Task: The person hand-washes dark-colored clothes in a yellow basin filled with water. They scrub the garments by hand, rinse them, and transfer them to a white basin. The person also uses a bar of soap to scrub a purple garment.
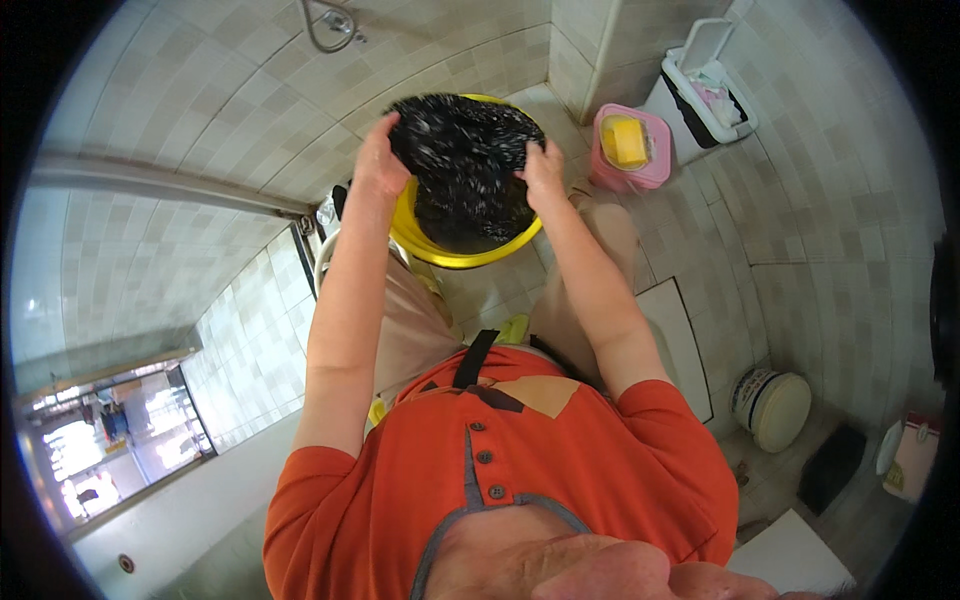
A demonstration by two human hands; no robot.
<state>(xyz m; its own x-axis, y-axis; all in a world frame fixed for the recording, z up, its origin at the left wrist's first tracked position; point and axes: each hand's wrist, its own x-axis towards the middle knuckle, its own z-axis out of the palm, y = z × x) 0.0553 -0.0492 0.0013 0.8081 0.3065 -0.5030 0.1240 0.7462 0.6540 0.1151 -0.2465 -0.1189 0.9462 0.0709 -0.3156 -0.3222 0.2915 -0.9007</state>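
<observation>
A dark, wet-looking cloth (465, 142) is stretched between my two hands above a yellow plastic basin (465, 259). My left hand (380, 161) grips its left edge, beside the basin's far left rim. On the opposite edge, my right hand (544, 172) pinches the cloth near the basin's right rim. Motion blurs the fabric, so its exact kind is hard to tell. Dark water or more dark cloth shows in the lower part of the basin; I cannot tell which.
Right of the basin stands a pink lidded container (630, 176) carrying a yellow block in a clear dish (624, 142). A lidded waste bin (675, 105) holds crumpled tissue behind it. A white bucket (780, 412) sits at the lower right. Tiled walls surround the floor.
</observation>
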